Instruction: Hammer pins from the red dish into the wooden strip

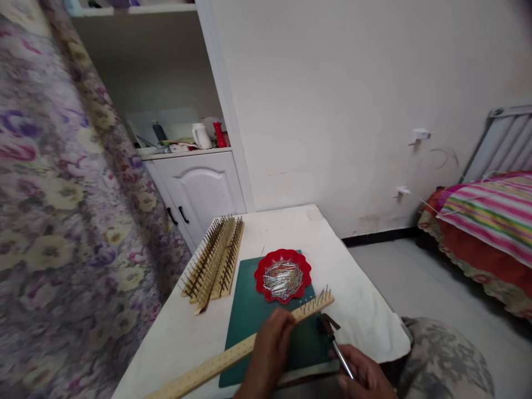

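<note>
My left hand (pixel 272 338) is closed over a long pale wooden strip (pixel 216 363), which lies slantwise across a green mat (pixel 241 310). Whether a nail is also between its fingertips is hidden. Small holes run along the strip's near left part, and several nails (pixel 316 302) stand up from its far right end. In my right hand (pixel 363 372) is a claw hammer (pixel 341 354), gripped by its metal shaft, with the dark head just right of the strip. A red scalloped dish (pixel 260 277) full of loose nails (pixel 283 280) sits on the mat beyond my hands.
Several nail-studded wooden strips (pixel 220 255) lie side by side at the table's left. The white table (pixel 341 266) stands against the wall. A flowered curtain (pixel 83 221) hangs on the left, before a white cabinet (pixel 203 185). To the right is a bed (pixel 490 216).
</note>
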Demonstrator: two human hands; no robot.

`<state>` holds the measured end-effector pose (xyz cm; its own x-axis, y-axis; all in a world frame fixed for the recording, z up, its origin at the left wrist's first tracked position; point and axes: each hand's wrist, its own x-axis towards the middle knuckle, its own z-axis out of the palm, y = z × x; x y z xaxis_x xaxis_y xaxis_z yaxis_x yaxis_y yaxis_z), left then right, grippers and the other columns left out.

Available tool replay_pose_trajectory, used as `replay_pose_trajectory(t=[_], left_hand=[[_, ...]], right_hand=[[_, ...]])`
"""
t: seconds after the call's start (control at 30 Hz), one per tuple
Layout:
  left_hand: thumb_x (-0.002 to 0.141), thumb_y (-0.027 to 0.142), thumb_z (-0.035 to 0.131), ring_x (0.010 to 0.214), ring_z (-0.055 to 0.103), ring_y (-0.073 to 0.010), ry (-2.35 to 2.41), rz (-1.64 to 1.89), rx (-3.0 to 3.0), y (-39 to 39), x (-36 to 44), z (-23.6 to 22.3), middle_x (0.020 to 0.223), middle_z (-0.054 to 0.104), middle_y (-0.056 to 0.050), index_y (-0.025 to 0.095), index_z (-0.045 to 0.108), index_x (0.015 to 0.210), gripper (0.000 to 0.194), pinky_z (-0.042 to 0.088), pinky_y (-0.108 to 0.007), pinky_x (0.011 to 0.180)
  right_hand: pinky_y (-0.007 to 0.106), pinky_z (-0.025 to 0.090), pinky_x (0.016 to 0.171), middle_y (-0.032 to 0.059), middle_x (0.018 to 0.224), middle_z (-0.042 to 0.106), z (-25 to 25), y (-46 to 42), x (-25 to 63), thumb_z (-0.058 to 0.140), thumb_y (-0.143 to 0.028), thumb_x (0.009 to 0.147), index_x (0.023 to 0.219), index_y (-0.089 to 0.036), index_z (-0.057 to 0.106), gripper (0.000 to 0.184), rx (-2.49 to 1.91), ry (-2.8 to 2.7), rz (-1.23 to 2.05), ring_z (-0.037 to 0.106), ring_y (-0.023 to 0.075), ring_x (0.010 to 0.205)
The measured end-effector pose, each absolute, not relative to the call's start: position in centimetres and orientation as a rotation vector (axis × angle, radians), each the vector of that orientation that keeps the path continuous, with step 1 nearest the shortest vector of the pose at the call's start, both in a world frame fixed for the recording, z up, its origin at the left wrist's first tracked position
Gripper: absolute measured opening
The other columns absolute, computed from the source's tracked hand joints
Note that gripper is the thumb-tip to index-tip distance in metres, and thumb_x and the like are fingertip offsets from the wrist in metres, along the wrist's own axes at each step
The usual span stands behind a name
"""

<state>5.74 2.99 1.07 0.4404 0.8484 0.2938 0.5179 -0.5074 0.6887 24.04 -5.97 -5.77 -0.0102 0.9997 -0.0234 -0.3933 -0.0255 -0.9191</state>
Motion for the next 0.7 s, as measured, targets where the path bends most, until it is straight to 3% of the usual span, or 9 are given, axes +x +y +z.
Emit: replay_pose_trajectory(t=[0.13,0.27,0.5,0.7], left_hand=[[0.082,0.017,0.046,0.066,0.051,-0.0139,0.751,0.765,2.276,-0.7,6.8,-3.6,0.07,0.055,-0.002,0.019,0.054,0.073,0.013,0.037,-0.022,0.061],[0.072,0.011,0.05,0.06,0.046,-0.0125,0.713,0.721,2.299,-1.2,7.4,-6.2,0.067,0.049,0.0,0.019,0.056,0.072,0.01,0.032,-0.022,0.054],[0.063,0.003,0.05,0.061,0.045,-0.0122,0.857,0.699,2.232,-1.9,7.3,-4.3,0.069,0.049,0.0,0.02,0.059,0.074,0.022,0.03,-0.022,0.055],[0.064,0.005,0.055,0.058,0.045,-0.0103,0.927,0.779,2.214,-2.6,7.6,-3.2,0.07,0.049,0.001,0.02,0.06,0.07,0.017,0.029,-0.022,0.053]], right_hand=[[0.021,0.037,0.051,-0.0047,0.061,0.056,-4.5,-6.0,24.0,0.072,-0.046,0.066,0.095,-0.021,0.06,0.04,-0.971,-0.902,1.29,0.046,0.0111,0.051],[0.023,0.039,0.056,-0.0035,0.066,0.058,-3.7,-6.3,23.8,0.072,-0.047,0.064,0.091,-0.022,0.063,0.038,-0.997,-0.906,1.243,0.049,0.0143,0.058],[0.026,0.038,0.057,-0.0045,0.061,0.05,-3.0,-7.0,24.1,0.071,-0.047,0.063,0.095,-0.021,0.063,0.042,-1.044,-0.955,1.173,0.044,0.0148,0.055],[0.024,0.033,0.053,-0.0052,0.059,0.05,-4.7,-7.0,24.3,0.075,-0.043,0.057,0.095,-0.02,0.062,0.047,-1.087,-0.976,1.171,0.045,0.014,0.054]])
